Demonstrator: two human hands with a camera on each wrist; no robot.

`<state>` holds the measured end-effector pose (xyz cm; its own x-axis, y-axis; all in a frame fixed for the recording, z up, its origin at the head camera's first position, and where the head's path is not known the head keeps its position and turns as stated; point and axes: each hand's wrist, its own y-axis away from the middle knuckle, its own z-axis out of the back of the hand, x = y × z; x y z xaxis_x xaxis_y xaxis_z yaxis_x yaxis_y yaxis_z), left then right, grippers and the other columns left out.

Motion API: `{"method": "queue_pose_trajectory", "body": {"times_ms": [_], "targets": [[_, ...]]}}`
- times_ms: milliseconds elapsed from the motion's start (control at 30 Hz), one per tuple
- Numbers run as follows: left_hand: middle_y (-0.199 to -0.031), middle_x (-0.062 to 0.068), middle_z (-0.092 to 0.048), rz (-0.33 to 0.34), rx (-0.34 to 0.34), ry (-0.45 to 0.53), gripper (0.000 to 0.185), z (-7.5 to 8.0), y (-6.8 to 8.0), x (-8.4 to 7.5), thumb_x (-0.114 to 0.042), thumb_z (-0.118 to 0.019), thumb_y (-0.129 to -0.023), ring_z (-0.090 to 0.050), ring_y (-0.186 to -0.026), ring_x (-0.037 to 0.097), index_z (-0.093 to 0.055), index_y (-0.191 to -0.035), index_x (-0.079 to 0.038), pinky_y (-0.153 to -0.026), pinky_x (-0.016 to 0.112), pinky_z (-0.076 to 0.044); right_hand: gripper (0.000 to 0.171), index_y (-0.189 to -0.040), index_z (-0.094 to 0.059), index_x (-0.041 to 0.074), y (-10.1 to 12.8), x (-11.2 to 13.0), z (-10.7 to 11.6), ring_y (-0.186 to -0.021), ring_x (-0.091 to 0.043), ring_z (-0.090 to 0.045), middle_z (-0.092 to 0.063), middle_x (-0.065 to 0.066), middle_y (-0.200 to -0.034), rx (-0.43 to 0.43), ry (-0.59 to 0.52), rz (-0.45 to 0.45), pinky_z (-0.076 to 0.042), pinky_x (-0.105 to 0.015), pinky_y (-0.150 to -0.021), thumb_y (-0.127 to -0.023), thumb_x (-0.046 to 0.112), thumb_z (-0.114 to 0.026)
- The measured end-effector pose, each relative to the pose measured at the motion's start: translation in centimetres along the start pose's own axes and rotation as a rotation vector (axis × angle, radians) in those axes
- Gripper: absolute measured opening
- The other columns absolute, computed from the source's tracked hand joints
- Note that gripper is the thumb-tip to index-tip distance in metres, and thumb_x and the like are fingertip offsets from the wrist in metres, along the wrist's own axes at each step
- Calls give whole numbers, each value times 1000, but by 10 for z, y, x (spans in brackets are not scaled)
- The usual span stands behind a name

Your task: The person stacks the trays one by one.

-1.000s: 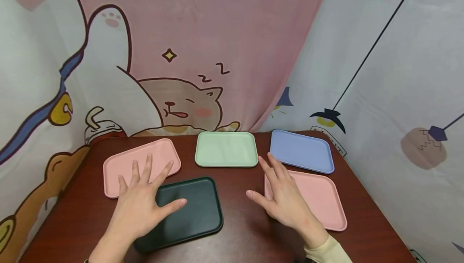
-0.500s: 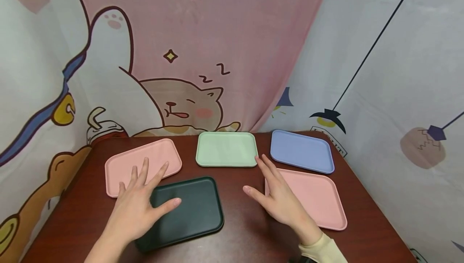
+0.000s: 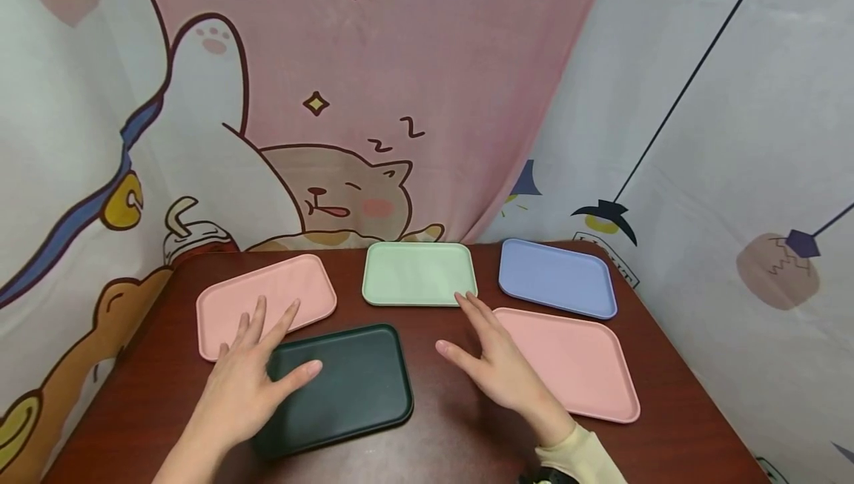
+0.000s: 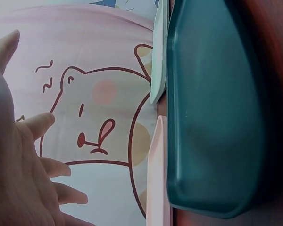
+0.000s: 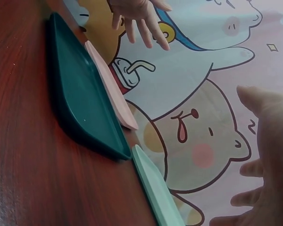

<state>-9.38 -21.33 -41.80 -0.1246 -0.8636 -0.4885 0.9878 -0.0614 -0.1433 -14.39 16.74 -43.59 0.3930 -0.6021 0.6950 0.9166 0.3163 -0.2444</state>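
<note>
A person's two bare hands hover over a dark red-brown table that carries five flat rectangular trays. The left hand has its fingers spread and straight, holding nothing; it is above the near left corner of a dark green tray, with its fingertips over the edge of a pink tray just behind. The right hand, in a cream sleeve, is likewise open-fingered and holds nothing; it sits over bare table between the dark green tray and a second pink tray, its longest fingers reaching close to the near right corner of a mint green tray. A blue tray lies at the far right. Whether either hand touches anything cannot be told. Behind the table hangs a cartoon cat curtain
</note>
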Motion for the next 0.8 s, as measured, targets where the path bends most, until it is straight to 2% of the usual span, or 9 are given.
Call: {"method": "queue_pose_trajectory", "body": {"times_ms": [233,433,567,800], "targets": [[-173,23,-12,24,15,70,92,-2,3,9,-67,-68,-95,-15,-153,58,-20,-169,-42,-98,94,-23,83,-165,-38,24,-3,0,-11,-154,-31,-31,-31,-7,-170,20,-51,-10,-32,-62,-121,-97,61,-70],[-173,22,-14,35,-2,103,88,-5,7,13,-64,-68,-97,-23,-152,56,-21,-169,-42,-96,90,-33,81,-163,-41,21,-7,1,-20,-150,-27,-38,-34,-6,-167,47,-125,-26,-46,-55,-114,-97,57,-72],[-173,23,-15,32,-17,134,86,-6,9,16,-61,-68,-98,-29,-148,59,-23,-169,-41,-98,87,-35,80,-163,-42,22,-9,1,-25,-145,-26,-45,-36,-3,-166,66,-165,-45,-50,-58,-109,-97,56,-73],[-172,26,-16,32,-27,178,82,-6,11,20,-56,-68,-100,-34,-144,61,-24,-168,-41,-99,86,-35,77,-163,-42,19,-12,1,-36,-137,-40,-54,-40,-5,-163,91,-202,-47,-52,-59,-107,-100,51,-72]]}}
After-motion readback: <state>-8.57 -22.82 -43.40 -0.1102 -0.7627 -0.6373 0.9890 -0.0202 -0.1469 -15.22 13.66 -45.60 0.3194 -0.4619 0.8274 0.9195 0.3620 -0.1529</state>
